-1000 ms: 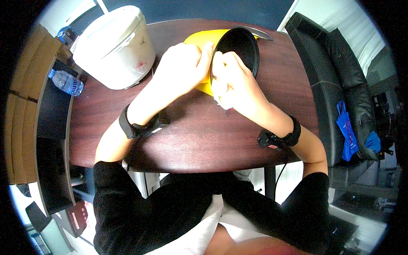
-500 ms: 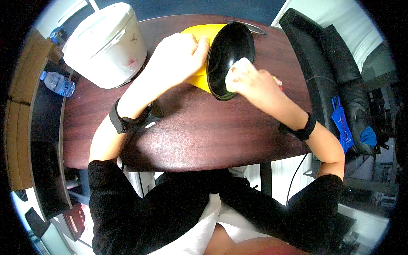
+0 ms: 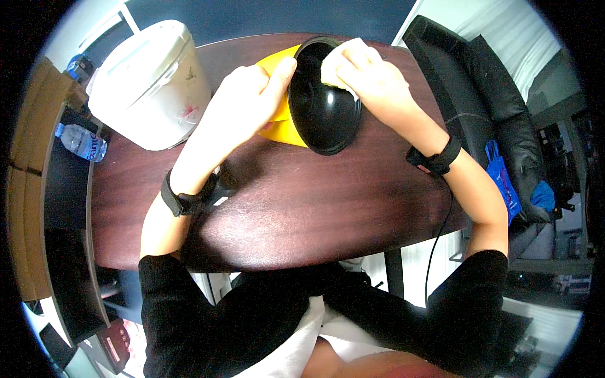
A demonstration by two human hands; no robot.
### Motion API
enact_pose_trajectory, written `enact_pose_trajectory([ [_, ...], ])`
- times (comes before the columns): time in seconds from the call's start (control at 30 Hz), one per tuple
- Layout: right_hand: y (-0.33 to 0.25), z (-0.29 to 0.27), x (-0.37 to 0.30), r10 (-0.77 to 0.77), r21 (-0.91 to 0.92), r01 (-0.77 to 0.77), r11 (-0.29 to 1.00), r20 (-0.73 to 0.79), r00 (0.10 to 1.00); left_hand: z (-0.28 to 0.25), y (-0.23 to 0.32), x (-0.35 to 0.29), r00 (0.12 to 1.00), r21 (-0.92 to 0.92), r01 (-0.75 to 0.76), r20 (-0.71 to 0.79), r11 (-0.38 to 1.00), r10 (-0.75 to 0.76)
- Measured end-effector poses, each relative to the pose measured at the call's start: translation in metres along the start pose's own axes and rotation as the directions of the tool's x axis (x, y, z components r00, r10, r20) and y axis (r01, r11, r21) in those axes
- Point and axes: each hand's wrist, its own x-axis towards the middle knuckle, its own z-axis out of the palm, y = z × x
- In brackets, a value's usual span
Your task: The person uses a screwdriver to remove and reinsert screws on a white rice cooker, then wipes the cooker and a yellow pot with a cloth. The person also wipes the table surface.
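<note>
A bowl (image 3: 324, 110), yellow outside and glossy black inside, is tilted on its side above the dark wooden table, its mouth turned to the right. My left hand (image 3: 242, 94) grips its yellow outer side, with the thumb near the rim. At the upper right of the rim, my right hand (image 3: 375, 75) is closed on a crumpled white and pale yellow cloth (image 3: 332, 70) that touches the black inside. Part of the cloth is hidden under the fingers.
A white lidded rice cooker (image 3: 151, 88) stands at the table's (image 3: 302, 208) far left. Beyond the left edge, a water bottle (image 3: 80, 142) rests on a dark shelf. To the right are a black sofa (image 3: 469, 101) and a blue bag (image 3: 502, 183).
My right hand has moved the cloth up from the bowl's lower right inside to its upper right rim. The bowl has shifted slightly left and its mouth has turned a little.
</note>
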Motion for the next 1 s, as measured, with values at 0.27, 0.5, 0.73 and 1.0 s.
enact_pose_trajectory([
  [0.27, -0.042, -0.009, -0.035, 0.251, 0.202, -0.321, 0.925, 0.308, 0.918, 0.003, 0.005, -0.004, 1.000, 0.094, 0.023, -0.005, 0.995, -0.023],
  [0.5, -0.093, -0.038, -0.012, 0.390, 0.650, -0.753, 0.105, 0.669, 0.633, 0.001, 0.035, 0.016, 0.906, -0.002, 0.422, 0.016, 0.906, -0.422],
  [0.73, -0.074, -0.020, 0.029, 0.641, 0.825, -0.157, -0.543, 0.528, 0.556, -0.005, 0.047, 0.013, 0.914, -0.039, 0.402, 0.081, 0.915, -0.398],
  [1.0, -0.059, -0.004, 0.015, 0.711, 0.867, -0.101, -0.487, 0.461, 0.531, -0.004, 0.044, 0.012, 0.935, -0.003, 0.320, 0.165, 0.947, -0.315],
])
